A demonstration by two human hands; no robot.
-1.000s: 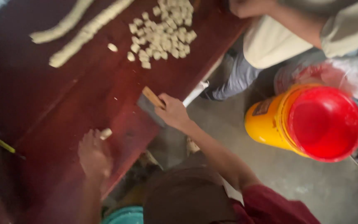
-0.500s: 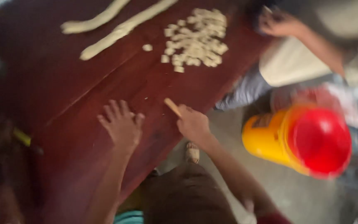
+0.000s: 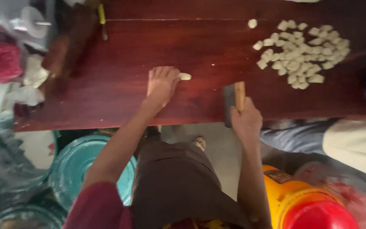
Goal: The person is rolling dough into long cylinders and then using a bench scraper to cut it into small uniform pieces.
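Observation:
My left hand (image 3: 162,85) lies flat on the dark red wooden table (image 3: 119,97), fingers together, its fingertips touching a small pale dough piece (image 3: 185,76). To its right, my right hand (image 3: 245,121) grips the wooden handle of a flat metal cutter (image 3: 232,99) near the table's front edge. A pile of several cut dough pieces (image 3: 301,53) lies at the right of the table, with one stray piece (image 3: 252,23) above it.
A yellow bucket with a red lid (image 3: 308,203) stands at lower right. Teal lidded containers (image 3: 70,165) sit under the table at left. Another person's clothed legs (image 3: 344,142) are at right. A wooden rolling pin (image 3: 64,46) and cloths lie at top left.
The view has swung round so the table runs across the top. My left hand has come down flat beside a dough piece. My right hand still holds the cutter.

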